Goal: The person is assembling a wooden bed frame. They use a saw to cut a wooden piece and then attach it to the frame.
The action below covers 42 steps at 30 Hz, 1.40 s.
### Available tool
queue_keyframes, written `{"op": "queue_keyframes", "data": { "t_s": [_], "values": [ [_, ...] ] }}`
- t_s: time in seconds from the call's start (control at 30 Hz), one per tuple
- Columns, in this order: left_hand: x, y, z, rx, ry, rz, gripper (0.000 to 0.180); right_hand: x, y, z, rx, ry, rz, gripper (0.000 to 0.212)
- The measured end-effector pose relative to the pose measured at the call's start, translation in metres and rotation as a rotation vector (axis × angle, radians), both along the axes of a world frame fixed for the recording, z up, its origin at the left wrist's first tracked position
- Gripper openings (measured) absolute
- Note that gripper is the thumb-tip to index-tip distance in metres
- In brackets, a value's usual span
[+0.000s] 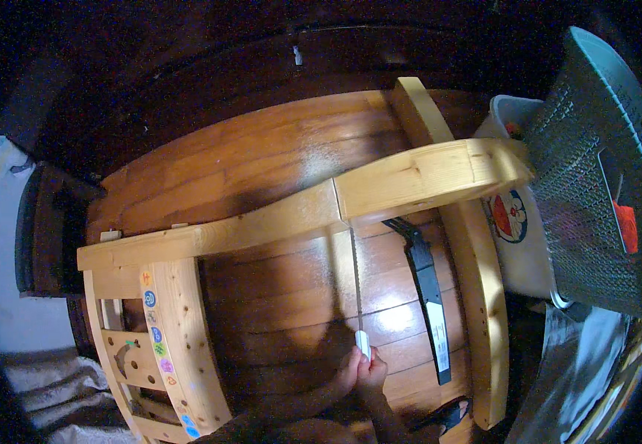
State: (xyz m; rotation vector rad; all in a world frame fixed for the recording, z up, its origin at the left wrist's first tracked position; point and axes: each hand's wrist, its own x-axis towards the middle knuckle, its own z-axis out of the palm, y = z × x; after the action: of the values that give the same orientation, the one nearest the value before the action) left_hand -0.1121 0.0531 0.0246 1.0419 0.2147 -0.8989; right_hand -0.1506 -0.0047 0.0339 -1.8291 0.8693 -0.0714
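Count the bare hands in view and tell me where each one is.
2. The left hand and the right hand are side by side at the lower middle, both on the white handle of the saw. Some fingers are hidden.

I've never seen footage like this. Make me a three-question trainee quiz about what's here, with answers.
1. Fill in: the saw, its blade running to the wooden beam, has a ____ handle.
2. Where does the long black object lie?
a) On the wooden beam
b) On the floor, right of the saw
c) Inside the mesh basket
3. True or false: the left hand and right hand are both at the saw's handle.

Key: 1 white; 2 b; 3 true.
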Motion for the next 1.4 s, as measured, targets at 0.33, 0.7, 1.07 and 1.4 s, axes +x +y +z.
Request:
{"op": "queue_keyframes", "data": {
  "t_s": [0.33,0.7,1.07,1.4],
  "values": [
    [0.153,-0.045,0.005,-0.243,0.122,0.198,0.037,0.163,-0.046,0.01,-0.16,-0.11,0.07,0.03],
    [-0.037,0.016,-0.076,-0.213,0.22,0.065,0.038,0.006,0.004,0.007,0.019,0.068,0.073,0.022],
    [0.115,-0.035,-0.02,-0.195,0.1,0.089,0.038,0.123,-0.041,0.0,-0.164,-0.206,0.094,0.03],
    [-0.052,0.004,-0.021,-0.026,0.155,-0.016,0.041,-0.041,0.0,0.0,0.263,-0.056,-0.132,0.023]
  ]
}}
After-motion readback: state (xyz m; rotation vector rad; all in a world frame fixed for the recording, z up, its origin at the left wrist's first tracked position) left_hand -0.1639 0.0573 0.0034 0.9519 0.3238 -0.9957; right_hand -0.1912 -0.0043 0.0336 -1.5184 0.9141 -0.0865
